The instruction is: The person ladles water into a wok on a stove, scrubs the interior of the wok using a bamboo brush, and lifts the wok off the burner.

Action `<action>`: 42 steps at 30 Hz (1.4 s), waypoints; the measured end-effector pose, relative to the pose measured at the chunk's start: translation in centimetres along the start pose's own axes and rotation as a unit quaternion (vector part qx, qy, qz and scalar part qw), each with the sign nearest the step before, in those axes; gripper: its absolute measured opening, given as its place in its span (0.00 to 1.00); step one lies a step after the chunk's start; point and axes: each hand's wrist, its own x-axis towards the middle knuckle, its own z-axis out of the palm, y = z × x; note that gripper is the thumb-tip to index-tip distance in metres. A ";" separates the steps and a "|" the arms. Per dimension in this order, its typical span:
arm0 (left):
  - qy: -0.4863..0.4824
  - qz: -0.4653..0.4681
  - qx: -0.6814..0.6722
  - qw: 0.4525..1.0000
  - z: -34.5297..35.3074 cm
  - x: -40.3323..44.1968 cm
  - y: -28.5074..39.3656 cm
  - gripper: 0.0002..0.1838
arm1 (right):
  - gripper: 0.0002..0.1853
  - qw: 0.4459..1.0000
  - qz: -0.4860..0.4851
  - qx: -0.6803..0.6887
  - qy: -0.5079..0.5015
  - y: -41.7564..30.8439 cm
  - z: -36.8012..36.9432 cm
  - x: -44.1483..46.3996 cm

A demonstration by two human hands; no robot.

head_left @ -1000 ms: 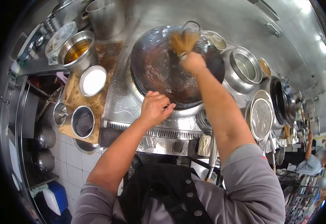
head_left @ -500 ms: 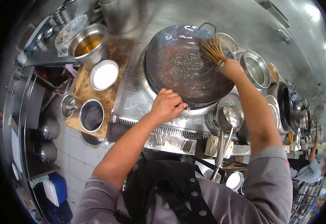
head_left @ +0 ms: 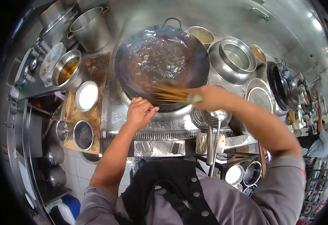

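A large dark wok [head_left: 128, 71] sits on the stove burner, with churning water inside and a loop handle on its far rim. My left hand [head_left: 138, 112] is closed on the wok's near edge; the exact part it grips is hidden under the fingers. In my right hand [head_left: 212, 98] is a bamboo wok brush [head_left: 169, 93], its bristles pointing left over the near side of the wok and blurred by motion. Just below my right hand lie a perforated skimmer [head_left: 209, 119] and a steel ladle [head_left: 220, 114], handles toward me.
On the left, a wooden board [head_left: 70, 112] carries a bowl of white contents [head_left: 87, 96], a pot of amber liquid [head_left: 67, 71] and a steel container with a dark cloth [head_left: 84, 136]. Steel pots [head_left: 237, 56] stand to the right. Another person [head_left: 321, 140] is at far right.
The brush in my right hand has swept from the wok's far right side to its near side. The water churns more. My left hand stays on the near edge while the view shifts.
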 end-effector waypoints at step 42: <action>-0.147 -0.075 0.022 0.986 -8.0 47.8 3.2 0.20 | 0.38 0.635 0.320 0.547 0.443 -12.6 19.6 -30.1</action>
